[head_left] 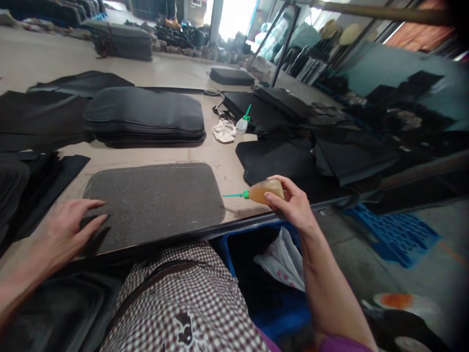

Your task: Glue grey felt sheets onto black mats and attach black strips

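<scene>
A dark grey rounded panel [157, 205] lies flat on the table in front of me, small pale specks on its surface. My left hand [73, 222] is at its left end, thumb and fingers apart and holding nothing; whether the fingertips press on it I cannot tell. In my right hand [293, 198] is a squeeze bottle [262, 191] of amber liquid, tipped on its side. Its thin green nozzle [234, 195] points left, close to the panel's right edge. Behind the panel rises a stack of black rounded panels [146, 115].
A white squeeze bottle with a green nozzle [242, 124] stands beside a crumpled white cloth [224, 131]. Black sheets [278, 161] cover the table's right side. Below the table edge is a blue bin [229, 249] with a white plastic bag [282, 259]; a blue pallet [395, 234] lies on the floor.
</scene>
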Action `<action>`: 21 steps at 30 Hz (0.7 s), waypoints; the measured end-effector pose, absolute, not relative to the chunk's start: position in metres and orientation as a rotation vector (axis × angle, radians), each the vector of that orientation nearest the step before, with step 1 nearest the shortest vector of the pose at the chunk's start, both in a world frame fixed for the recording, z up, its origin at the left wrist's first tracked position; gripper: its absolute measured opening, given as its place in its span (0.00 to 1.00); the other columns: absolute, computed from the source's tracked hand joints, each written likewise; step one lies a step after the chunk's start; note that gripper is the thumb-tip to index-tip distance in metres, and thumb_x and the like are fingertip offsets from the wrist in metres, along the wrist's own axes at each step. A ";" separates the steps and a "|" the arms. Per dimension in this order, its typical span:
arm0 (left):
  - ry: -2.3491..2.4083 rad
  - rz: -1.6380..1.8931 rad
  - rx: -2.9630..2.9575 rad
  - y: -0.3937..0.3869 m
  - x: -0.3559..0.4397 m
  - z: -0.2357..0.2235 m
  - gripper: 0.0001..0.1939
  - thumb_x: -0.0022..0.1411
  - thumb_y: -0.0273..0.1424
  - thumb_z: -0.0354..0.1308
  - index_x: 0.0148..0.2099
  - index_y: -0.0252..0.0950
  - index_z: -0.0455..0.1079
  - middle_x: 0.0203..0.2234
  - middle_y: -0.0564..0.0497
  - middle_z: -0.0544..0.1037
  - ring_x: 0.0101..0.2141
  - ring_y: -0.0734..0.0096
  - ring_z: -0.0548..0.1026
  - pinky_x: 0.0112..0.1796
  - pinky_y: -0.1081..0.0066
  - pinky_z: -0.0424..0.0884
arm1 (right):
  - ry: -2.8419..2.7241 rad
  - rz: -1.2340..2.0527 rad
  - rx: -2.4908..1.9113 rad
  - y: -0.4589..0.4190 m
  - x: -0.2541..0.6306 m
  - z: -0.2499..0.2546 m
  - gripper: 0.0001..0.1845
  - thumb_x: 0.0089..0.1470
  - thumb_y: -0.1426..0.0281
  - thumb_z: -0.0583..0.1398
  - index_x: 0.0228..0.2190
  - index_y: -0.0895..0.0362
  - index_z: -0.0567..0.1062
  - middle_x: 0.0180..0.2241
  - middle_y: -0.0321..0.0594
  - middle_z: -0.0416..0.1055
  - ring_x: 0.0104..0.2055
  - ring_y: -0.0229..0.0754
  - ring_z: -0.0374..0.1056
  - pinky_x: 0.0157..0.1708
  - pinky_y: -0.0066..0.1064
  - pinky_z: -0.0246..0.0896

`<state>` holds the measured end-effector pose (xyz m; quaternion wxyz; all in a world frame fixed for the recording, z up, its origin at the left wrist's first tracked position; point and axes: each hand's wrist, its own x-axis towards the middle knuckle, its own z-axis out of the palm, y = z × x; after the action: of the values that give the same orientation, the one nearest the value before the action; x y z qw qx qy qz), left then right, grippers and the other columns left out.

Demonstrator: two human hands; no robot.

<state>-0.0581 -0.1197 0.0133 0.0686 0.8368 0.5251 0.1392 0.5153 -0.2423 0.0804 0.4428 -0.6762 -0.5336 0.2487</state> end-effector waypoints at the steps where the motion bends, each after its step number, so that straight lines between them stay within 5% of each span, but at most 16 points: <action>1: 1.494 0.473 2.529 -0.117 -0.037 0.014 0.24 0.71 0.53 0.46 0.60 0.46 0.65 0.54 0.45 0.74 0.57 0.54 0.71 0.59 0.53 0.68 | -1.303 0.590 -1.658 -0.232 0.508 0.074 0.31 0.51 0.51 0.71 0.52 0.49 0.73 0.41 0.39 0.78 0.35 0.49 0.77 0.31 0.38 0.75; 6: 1.286 0.359 2.661 -0.099 0.042 -0.006 0.33 0.71 0.54 0.46 0.70 0.43 0.60 0.68 0.42 0.65 0.65 0.50 0.67 0.64 0.52 0.63 | -1.419 0.281 -1.642 -0.174 0.481 0.042 0.31 0.53 0.48 0.67 0.51 0.53 0.73 0.50 0.45 0.75 0.48 0.53 0.74 0.48 0.45 0.73; 10: 1.270 0.184 2.736 -0.092 0.054 -0.023 0.35 0.73 0.55 0.42 0.70 0.39 0.64 0.70 0.40 0.64 0.69 0.46 0.62 0.65 0.49 0.62 | -1.581 0.116 -1.706 -0.164 0.485 0.033 0.28 0.56 0.49 0.66 0.51 0.53 0.73 0.49 0.47 0.74 0.50 0.55 0.72 0.54 0.48 0.68; 21: 1.262 0.231 2.730 -0.091 0.051 -0.025 0.35 0.72 0.55 0.44 0.69 0.39 0.66 0.70 0.41 0.65 0.67 0.45 0.64 0.63 0.46 0.65 | -1.346 0.820 -1.729 -0.227 0.523 0.058 0.30 0.50 0.53 0.72 0.50 0.54 0.76 0.41 0.39 0.78 0.38 0.46 0.75 0.36 0.33 0.73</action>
<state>0.0509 -0.0910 -0.0251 0.0625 0.9032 0.4176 0.0764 0.5230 -0.2272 0.0584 0.3904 -0.6803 -0.5296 0.3229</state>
